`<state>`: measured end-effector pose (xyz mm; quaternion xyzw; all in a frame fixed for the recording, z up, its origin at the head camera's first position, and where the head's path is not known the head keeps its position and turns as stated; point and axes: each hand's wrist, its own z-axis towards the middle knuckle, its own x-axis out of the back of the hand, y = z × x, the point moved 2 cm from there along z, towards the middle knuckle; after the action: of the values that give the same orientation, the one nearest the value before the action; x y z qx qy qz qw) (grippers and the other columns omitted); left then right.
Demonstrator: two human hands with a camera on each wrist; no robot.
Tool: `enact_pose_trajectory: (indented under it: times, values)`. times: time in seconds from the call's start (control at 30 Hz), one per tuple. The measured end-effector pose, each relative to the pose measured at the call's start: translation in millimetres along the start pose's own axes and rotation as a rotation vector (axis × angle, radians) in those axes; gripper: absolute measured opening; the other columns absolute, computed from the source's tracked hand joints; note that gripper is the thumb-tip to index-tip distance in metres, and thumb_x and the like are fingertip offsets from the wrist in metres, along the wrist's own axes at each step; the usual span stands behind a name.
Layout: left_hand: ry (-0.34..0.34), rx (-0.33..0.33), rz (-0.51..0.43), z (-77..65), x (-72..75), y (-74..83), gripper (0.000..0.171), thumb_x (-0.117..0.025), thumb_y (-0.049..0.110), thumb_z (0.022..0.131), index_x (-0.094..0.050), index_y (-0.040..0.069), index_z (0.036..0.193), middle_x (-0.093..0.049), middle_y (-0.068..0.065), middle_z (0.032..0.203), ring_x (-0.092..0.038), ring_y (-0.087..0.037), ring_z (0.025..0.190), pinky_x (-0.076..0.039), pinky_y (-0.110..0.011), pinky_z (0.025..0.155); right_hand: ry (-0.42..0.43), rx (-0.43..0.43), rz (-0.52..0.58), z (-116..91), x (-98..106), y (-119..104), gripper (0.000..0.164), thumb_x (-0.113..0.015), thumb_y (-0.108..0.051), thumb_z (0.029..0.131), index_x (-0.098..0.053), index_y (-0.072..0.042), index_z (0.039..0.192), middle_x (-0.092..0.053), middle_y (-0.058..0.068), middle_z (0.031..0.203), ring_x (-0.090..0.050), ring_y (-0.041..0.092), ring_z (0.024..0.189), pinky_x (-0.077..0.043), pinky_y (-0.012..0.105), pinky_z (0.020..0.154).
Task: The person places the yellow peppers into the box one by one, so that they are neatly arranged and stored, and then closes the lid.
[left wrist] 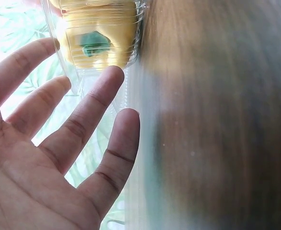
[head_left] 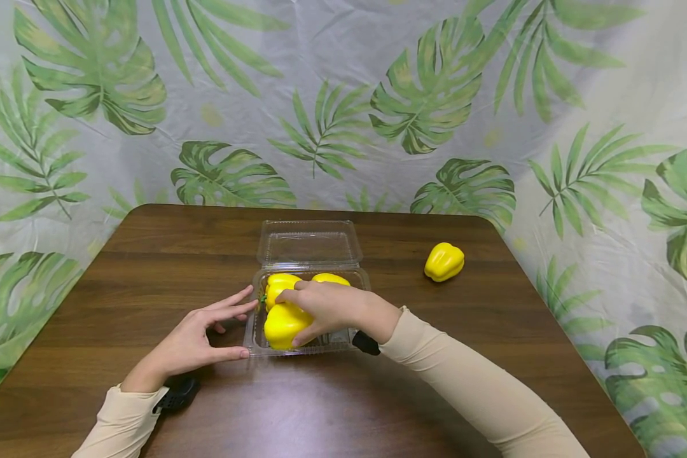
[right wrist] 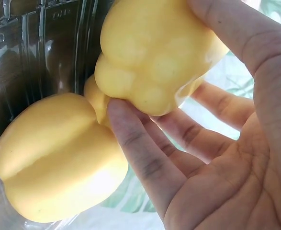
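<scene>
Yellow pepper (head_left: 284, 326), gripped by the right hand (head_left: 334, 306), is left of it, at the clear container (head_left: 257, 337), toward the left hand (head_left: 191, 337) (fingers spread, gripping nothing).

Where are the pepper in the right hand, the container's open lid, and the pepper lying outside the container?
Held pepper (head_left: 282, 326): head view, on its smooth side.
Open lid (head_left: 309, 246): head view, on its clear middle panel.
Outside pepper (head_left: 444, 262): head view, on its side.
</scene>
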<state>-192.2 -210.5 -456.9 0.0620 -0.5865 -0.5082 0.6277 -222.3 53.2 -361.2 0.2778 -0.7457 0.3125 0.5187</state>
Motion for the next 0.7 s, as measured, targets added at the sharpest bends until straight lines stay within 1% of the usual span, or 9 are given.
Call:
enact_pose_trajectory:
  times: [0.13, 0.23, 0.4, 0.47, 0.57, 0.7]
  values:
    - [0.000, -0.001, -0.001, -0.3, 0.1, 0.1, 0.077, -0.094, 0.034, 0.085, -0.062, 0.017, 0.153, -0.044, -0.009, 0.171, -0.068, -0.015, 0.115, -0.058, -0.030, 0.083, -0.002, 0.009, 0.013, 0.0, -0.6, 2.3, 0.081, -0.087, -0.048, 0.090, -0.053, -0.016, 0.157, -0.065, 0.008, 0.140, -0.066, 0.023, 0.117, -0.053, 0.036, 0.108]
    - [-0.001, -0.003, 0.000, -0.5, 0.1, 0.0, 0.077, -0.094, 0.034, 0.085, -0.062, 0.016, 0.153, -0.044, -0.009, 0.171, -0.068, -0.015, 0.115, -0.058, -0.031, 0.083, -0.013, 0.017, 0.023, -0.6, -0.2, 4.3, 0.080, -0.083, -0.049, 0.093, -0.052, -0.015, 0.158, -0.065, 0.008, 0.142, -0.064, 0.023, 0.120, -0.052, 0.036, 0.109]
    - [-0.003, -0.002, -0.001, -0.9, 0.4, -0.2, 0.077, -0.094, 0.035, 0.085, -0.062, 0.016, 0.153, -0.044, -0.008, 0.171, -0.069, -0.016, 0.115, -0.058, -0.031, 0.083, -0.036, 0.037, 0.049, -2.7, 3.0, 6.4, 0.072, -0.073, -0.047, 0.102, -0.050, -0.014, 0.162, -0.063, 0.007, 0.153, -0.062, 0.023, 0.132, -0.048, 0.038, 0.117]
    - [-0.003, -0.003, -0.001, -1.0, 0.6, -0.1, 0.077, -0.093, 0.035, 0.085, -0.062, 0.017, 0.153, -0.044, -0.009, 0.171, -0.069, -0.016, 0.116, -0.058, -0.031, 0.083, -0.043, 0.040, 0.053, -3.7, 4.9, 6.6, 0.069, -0.070, -0.045, 0.104, -0.049, -0.015, 0.162, -0.061, 0.005, 0.157, -0.060, 0.024, 0.138, -0.045, 0.039, 0.120]
    - [-0.004, -0.007, 0.002, -0.8, 1.0, 0.2, 0.077, -0.093, 0.035, 0.085, -0.062, 0.017, 0.153, -0.044, -0.010, 0.171, -0.069, -0.016, 0.116, -0.058, -0.031, 0.083, -0.045, 0.044, 0.050, -4.3, 6.8, 6.7, 0.068, -0.070, -0.045, 0.105, -0.050, -0.015, 0.162, -0.060, 0.003, 0.159, -0.058, 0.025, 0.143, -0.043, 0.040, 0.123]
    - [-0.006, -0.007, 0.001, -0.6, 1.7, 1.1, 0.077, -0.093, 0.034, 0.085, -0.062, 0.017, 0.153, -0.044, -0.011, 0.171, -0.069, -0.017, 0.116, -0.058, -0.031, 0.083, -0.034, 0.038, 0.057, -3.8, 7.4, 7.7, 0.068, -0.072, -0.045, 0.103, -0.053, -0.013, 0.159, -0.060, 0.004, 0.159, -0.055, 0.026, 0.145, -0.042, 0.040, 0.124]
